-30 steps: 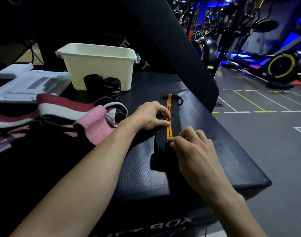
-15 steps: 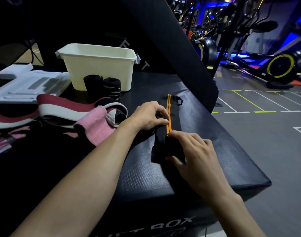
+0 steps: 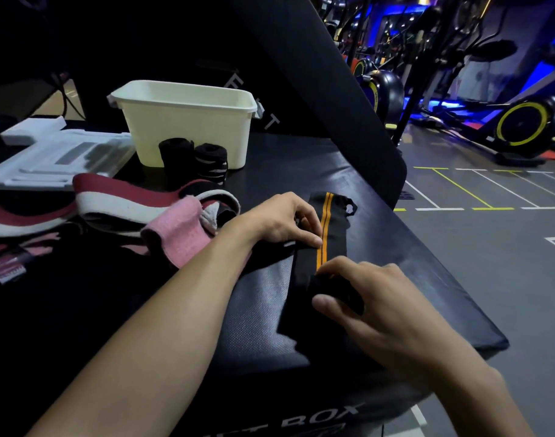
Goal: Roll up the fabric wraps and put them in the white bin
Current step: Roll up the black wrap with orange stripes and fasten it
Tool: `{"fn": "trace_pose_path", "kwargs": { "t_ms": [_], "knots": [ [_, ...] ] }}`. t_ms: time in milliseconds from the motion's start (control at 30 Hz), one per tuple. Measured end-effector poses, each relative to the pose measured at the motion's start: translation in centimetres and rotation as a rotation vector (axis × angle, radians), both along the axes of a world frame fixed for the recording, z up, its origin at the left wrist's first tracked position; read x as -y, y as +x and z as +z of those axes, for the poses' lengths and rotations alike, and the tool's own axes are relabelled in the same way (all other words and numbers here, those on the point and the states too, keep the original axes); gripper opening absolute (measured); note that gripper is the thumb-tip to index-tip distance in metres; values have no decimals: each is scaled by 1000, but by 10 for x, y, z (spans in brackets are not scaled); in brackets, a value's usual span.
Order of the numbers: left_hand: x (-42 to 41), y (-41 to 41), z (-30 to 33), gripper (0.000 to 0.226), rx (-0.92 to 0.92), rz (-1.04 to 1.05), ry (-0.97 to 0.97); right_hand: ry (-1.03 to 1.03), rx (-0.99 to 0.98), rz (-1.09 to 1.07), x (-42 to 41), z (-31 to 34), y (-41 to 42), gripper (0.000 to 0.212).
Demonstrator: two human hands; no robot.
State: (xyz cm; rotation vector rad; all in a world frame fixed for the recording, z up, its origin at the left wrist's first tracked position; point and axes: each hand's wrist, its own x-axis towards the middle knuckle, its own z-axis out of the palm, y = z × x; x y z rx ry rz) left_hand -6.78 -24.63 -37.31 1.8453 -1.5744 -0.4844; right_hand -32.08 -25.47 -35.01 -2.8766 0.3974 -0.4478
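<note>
Head view shows the black fabric wrap with orange centre stripes (image 3: 325, 234) lying on the black padded box (image 3: 396, 263), its long axis running away from the person toward the white plastic bin (image 3: 188, 127). The right hand (image 3: 374, 307), nearer, curls thumb and fingers round the rolled near end; the left hand (image 3: 279, 220) presses fingertips on the flat strip beyond. Compared with half a second ago, the roll sits slightly farther along the strip.
</note>
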Motion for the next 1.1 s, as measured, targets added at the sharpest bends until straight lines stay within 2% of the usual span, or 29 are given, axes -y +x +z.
{"fn": "trace_pose_path", "kwargs": {
  "t_ms": [100,200,267,433,567,600,733,900,967,1100],
  "knots": [
    [1,0,-1,13,29,15,-22,38,5,-41,2,-4,8,36],
    [0,-2,0,11,53,38,-27,1,43,-112,4,-13,17,55],
    [0,-2,0,10,59,49,-33,-16,66,-162,5,-18,24,59],
    [-1,-2,0,9,30,50,-33,-53,273,-299,3,-26,35,30],
    [-2,-3,1,8,33,56,-36,-209,478,-269,-2,-26,36,7],
    [-1,-3,0,8,36,57,-35,-233,495,-242,-3,-28,35,6],
    [0,-2,-1,10,40,56,-43,-188,415,-184,1,-34,25,20],
    [0,-1,-2,9,14,50,-59,-103,219,-174,11,-42,21,65],
    [0,-1,-2,10,-1,50,-68,-109,201,-179,16,-41,24,67],
    [-1,1,0,12,0,51,-41,-153,172,-132,17,-27,20,57]
  ]
}}
